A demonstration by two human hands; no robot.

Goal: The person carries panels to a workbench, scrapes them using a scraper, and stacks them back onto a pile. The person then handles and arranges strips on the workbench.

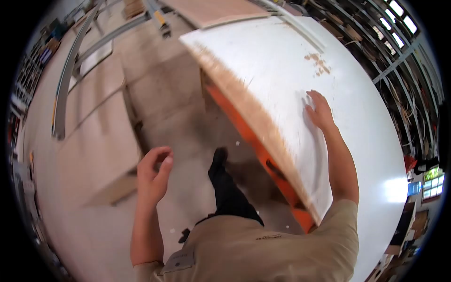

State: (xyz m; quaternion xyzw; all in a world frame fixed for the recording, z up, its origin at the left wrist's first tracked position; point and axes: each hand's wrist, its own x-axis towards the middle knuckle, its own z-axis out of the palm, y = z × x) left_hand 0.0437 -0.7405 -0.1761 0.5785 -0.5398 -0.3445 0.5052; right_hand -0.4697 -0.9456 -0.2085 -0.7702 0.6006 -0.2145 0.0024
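My left hand [155, 171] hangs in the air at the left of my body, its fingers curled loosely with a gap between thumb and fingers and nothing between them. Over the white tabletop [357, 113] on the right is my right hand [319, 108], fingers partly spread and holding nothing. Whether it touches the surface is hard to tell. Sawdust [318, 64] lies beyond that hand, and more is spread along the table's left edge. Below this edge runs an orange side panel [244, 131].
At the left a low stack of boards [98, 136] sits beside a metal rail [63, 94]. A brown panel [216, 11] and a pale strip [300, 28] are at the table's far end. Loaded racks [371, 47] stand beyond its right side. My legs are between stack and table.
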